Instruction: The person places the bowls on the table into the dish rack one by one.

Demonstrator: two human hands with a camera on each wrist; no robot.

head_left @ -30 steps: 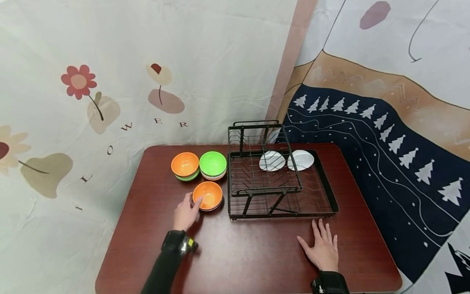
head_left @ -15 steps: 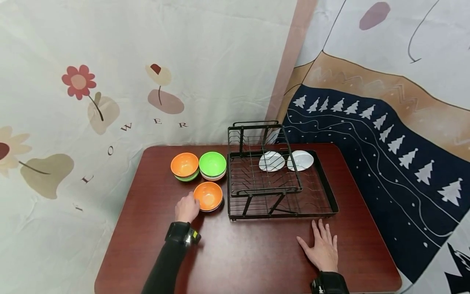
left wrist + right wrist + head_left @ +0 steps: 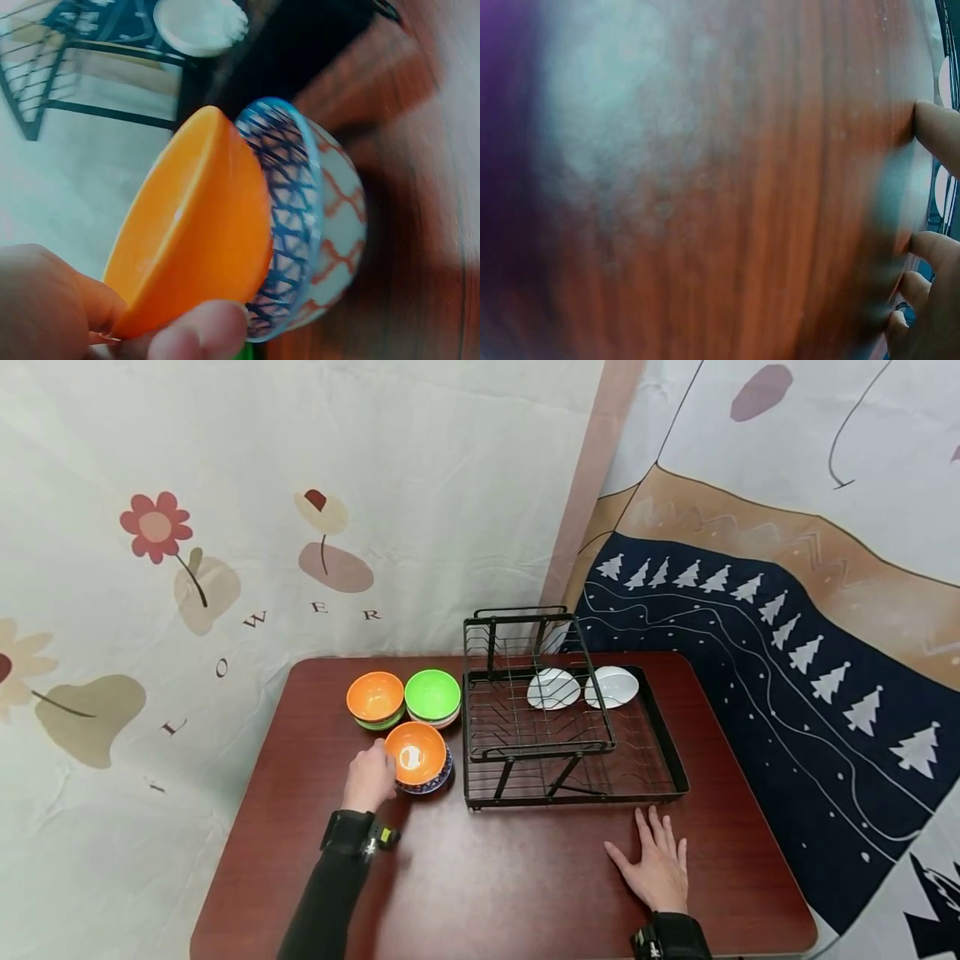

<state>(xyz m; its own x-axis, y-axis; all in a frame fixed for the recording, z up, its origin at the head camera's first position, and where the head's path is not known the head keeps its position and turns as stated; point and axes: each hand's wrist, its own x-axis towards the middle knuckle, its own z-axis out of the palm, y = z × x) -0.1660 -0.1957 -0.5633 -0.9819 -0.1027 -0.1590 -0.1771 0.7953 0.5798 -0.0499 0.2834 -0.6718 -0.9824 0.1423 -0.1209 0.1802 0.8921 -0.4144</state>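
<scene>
My left hand [image 3: 371, 777] pinches the left rim of an orange bowl [image 3: 415, 754] between thumb and fingers. In the left wrist view the orange bowl [image 3: 202, 232] tilts over a blue-and-white patterned bowl [image 3: 281, 202], which sits in a white bowl with a reddish lattice pattern [image 3: 339, 232]. Behind it in the head view stand two more stacks: an orange bowl [image 3: 375, 697] over a green one, and a green bowl [image 3: 432, 694] over a pale one. My right hand [image 3: 655, 870] lies with fingers spread on the table, in front of the dish rack.
A black two-tier dish rack [image 3: 540, 750] stands right of the bowls, its upper tier rising over the left part. Two white dishes [image 3: 553, 689] rest at its back. The brown table [image 3: 495, 877] reaches back to the printed wall cloth [image 3: 450, 527].
My left hand has taken hold of the front orange bowl and lifted it up and left off its stack, uncovering the blue patterned bowl. My right hand has stayed in place.
</scene>
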